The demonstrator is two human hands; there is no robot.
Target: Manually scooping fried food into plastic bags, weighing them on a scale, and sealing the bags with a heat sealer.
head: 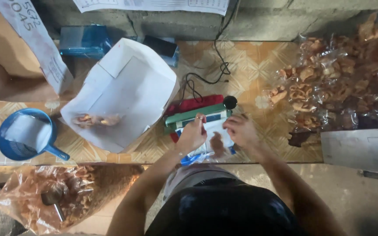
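Item logged at my station: left hand point(192, 134) and right hand point(240, 130), a little apart, each pinched on the mouth of a small clear snack pouch point(212, 140) at six o'clock on the counter point(259, 65), its top laid at the green bar sealer point(196, 116) at twelve o'clock of the hands. I judged the step as sealing; the next move called for a flat, straight mouth. Also listed: white paper tray point(125, 94) at ten o'clock, blue scoop point(22, 135) at nine, large bag of fried snacks point(342, 78) at two.
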